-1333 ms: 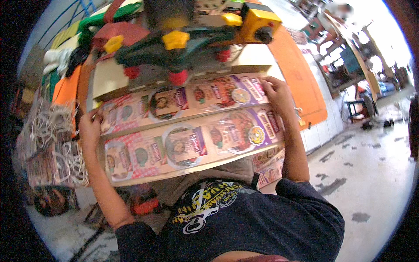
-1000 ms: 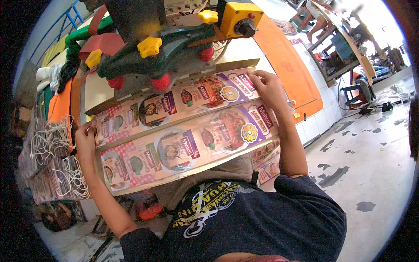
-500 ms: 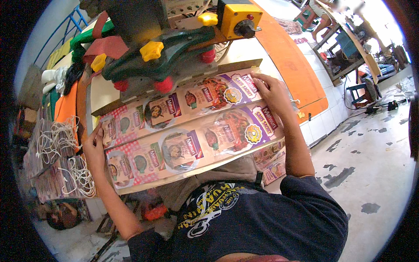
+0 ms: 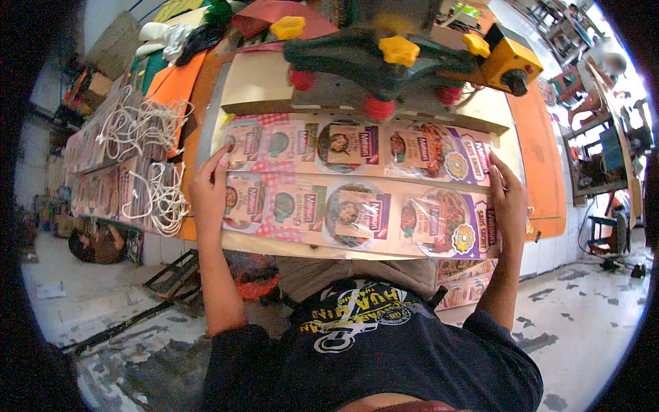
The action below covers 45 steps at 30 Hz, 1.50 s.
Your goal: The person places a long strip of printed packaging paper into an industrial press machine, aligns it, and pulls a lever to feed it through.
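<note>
Two long printed cardboard sheets [image 4: 357,185], pink, brown and purple with food pictures, lie side by side on an orange worktable [image 4: 542,165]. My left hand [image 4: 208,189] presses flat on their left end. At the right end, my right hand [image 4: 506,199] grips the sheets' edge. The far sheet's upper edge sits under a green machine [image 4: 384,55] with yellow and red knobs.
A yellow box [image 4: 504,65] sits on the machine's right. Bundles of white cord loops [image 4: 147,158] lie on stacked printed sheets at the left. More printed sheets [image 4: 467,285] hang below the table at the right. A stool [image 4: 607,230] stands on the concrete floor.
The view has swung so the sheets lie more level. My left hand has shifted along their left end. My right hand stays at the right edge.
</note>
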Motion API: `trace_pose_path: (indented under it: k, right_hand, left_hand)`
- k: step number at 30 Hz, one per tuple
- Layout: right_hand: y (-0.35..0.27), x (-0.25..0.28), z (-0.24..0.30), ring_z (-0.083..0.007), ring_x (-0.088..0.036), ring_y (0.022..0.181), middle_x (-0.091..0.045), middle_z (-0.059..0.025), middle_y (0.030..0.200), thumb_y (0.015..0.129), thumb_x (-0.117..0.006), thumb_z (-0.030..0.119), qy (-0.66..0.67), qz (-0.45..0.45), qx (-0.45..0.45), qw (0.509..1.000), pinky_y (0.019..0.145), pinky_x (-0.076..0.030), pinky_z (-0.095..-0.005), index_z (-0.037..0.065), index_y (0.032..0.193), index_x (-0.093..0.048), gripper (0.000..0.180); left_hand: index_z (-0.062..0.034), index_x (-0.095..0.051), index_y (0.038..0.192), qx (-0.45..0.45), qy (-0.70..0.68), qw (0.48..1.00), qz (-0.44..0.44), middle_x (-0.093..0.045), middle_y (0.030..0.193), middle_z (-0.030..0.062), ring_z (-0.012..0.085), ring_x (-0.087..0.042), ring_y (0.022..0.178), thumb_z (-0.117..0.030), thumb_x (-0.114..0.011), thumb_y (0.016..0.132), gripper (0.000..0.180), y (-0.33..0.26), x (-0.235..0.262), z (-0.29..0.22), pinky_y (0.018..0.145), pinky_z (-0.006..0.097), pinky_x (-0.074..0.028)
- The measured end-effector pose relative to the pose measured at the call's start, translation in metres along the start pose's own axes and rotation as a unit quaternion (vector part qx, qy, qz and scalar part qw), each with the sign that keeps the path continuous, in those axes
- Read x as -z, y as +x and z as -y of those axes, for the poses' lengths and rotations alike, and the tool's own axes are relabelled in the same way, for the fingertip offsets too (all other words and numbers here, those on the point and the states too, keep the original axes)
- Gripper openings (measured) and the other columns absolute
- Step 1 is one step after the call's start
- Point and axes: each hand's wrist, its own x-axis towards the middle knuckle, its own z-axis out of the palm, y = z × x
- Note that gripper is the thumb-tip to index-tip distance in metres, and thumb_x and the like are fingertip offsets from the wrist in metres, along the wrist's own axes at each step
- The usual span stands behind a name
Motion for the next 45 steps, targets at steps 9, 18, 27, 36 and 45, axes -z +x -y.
trace_pose_path:
  k: [9, 18, 27, 36, 45]
  right_hand:
    - [-0.019, 0.022, -0.024, -0.0207, -0.055, 0.073, -0.056, -0.0103, 0.088, 0.097, -0.064, 0.022, -0.021, -0.031, 0.012, 0.999, 0.070, -0.048, -0.0377, 0.016, 0.135, -0.062, 0.039]
    - [-0.050, 0.041, -0.043, -0.0323, -0.065, 0.075, -0.065, -0.0177, 0.078, 0.093, -0.068, 0.026, -0.070, -0.012, -0.029, 0.997, 0.070, -0.049, -0.0427, 0.000, 0.093, -0.059, 0.027]
    - [-0.041, 0.039, -0.020, -0.0282, -0.062, 0.071, -0.063, -0.0140, 0.078, 0.093, -0.068, 0.024, -0.041, -0.033, -0.027, 0.998, 0.068, -0.048, -0.0390, 0.001, 0.101, -0.058, 0.027]
    - [-0.018, 0.023, -0.017, -0.0278, -0.065, 0.082, -0.060, -0.0159, 0.095, 0.096, -0.063, 0.030, -0.073, -0.030, 0.025, 0.997, 0.074, -0.051, -0.0429, 0.012, 0.126, -0.063, 0.035]
    - [-0.014, 0.002, -0.023, -0.0315, -0.063, 0.083, -0.059, -0.0170, 0.092, 0.096, -0.063, 0.030, -0.076, -0.075, 0.013, 0.994, 0.076, -0.049, -0.0438, 0.006, 0.111, -0.072, 0.030]
  left_hand:
    - [-0.0089, -0.069, 0.124, -0.007, 0.022, 1.000, 0.002, -0.070, 0.113, 0.0171, 0.0283, -0.067, 0.103, -0.026, -0.054, 0.103, 0.032, 0.003, -0.002, -0.007, 0.089, 0.035, -0.049]
    - [-0.0096, -0.067, 0.130, -0.012, 0.028, 0.999, 0.021, -0.073, 0.107, 0.0097, 0.0130, -0.063, 0.085, -0.020, -0.053, 0.104, 0.032, 0.002, 0.000, -0.010, 0.076, 0.028, -0.048]
    - [-0.0114, -0.067, 0.131, -0.043, -0.011, 0.999, 0.017, -0.071, 0.089, 0.0001, 0.0053, -0.036, 0.059, -0.021, -0.054, 0.104, 0.032, 0.005, -0.002, 0.005, 0.054, 0.025, -0.030]
    - [-0.0112, -0.068, 0.131, -0.036, -0.011, 0.999, 0.024, -0.069, 0.083, 0.0011, 0.0054, -0.036, 0.058, -0.025, -0.053, 0.105, 0.033, 0.004, -0.002, -0.001, 0.053, 0.026, -0.029]
    - [-0.0098, -0.068, 0.130, -0.021, -0.011, 0.999, 0.034, -0.072, 0.094, 0.0041, 0.0083, -0.049, 0.066, -0.025, -0.052, 0.105, 0.033, 0.002, -0.004, 0.002, 0.060, 0.027, -0.039]
